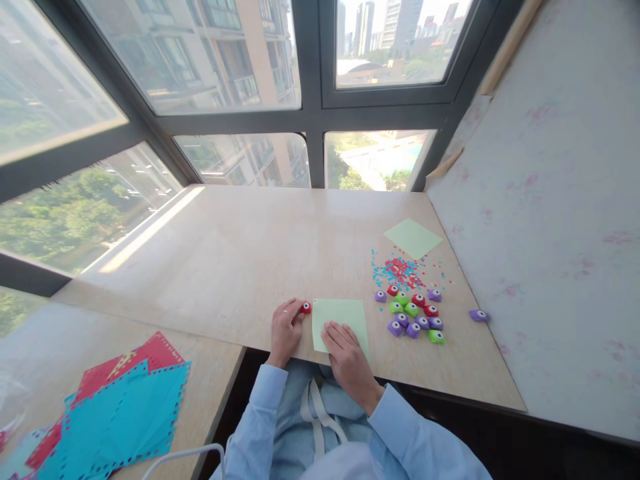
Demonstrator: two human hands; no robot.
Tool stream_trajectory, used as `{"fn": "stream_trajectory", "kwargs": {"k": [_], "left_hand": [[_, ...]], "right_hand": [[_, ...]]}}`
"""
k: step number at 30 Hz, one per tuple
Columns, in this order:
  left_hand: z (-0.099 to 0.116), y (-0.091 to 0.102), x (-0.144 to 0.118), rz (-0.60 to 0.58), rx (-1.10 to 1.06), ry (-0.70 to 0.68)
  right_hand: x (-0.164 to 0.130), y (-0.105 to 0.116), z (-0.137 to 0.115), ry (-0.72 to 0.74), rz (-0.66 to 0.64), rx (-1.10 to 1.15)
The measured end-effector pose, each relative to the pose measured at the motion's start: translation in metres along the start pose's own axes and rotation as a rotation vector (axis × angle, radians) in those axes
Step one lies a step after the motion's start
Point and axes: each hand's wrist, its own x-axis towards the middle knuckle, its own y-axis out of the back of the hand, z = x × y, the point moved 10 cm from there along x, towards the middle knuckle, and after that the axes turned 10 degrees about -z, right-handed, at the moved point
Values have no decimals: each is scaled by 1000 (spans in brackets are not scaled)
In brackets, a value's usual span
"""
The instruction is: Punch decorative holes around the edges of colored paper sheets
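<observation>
A small red craft punch is between the fingers of my left hand, on the table just beyond the upper left corner of a pale green paper sheet. My right hand lies flat on the lower right part of that sheet, fingers stretched out, covering some of it. To the right of the sheet stand several more punches: red ones, green ones and purple ones.
Behind the punches lie scattered red and blue paper bits and a second pale green sheet. One purple punch sits apart by the wall. Punched blue sheets and red sheets overlap at the left. A white cable is in front.
</observation>
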Motion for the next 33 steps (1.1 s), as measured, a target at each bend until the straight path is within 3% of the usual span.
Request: {"fn": "stream_trajectory", "kwargs": {"k": [7,28,33], "left_hand": [[3,2,0,15,2,-5],[7,4,-1,33,16,-51],[8,3,-1,35,43,-41]], "right_hand": [[4,-2,-5,54,-23,-16],[0,14,-14,135,112,-78],[1,10,-14,126,63,-67]]}}
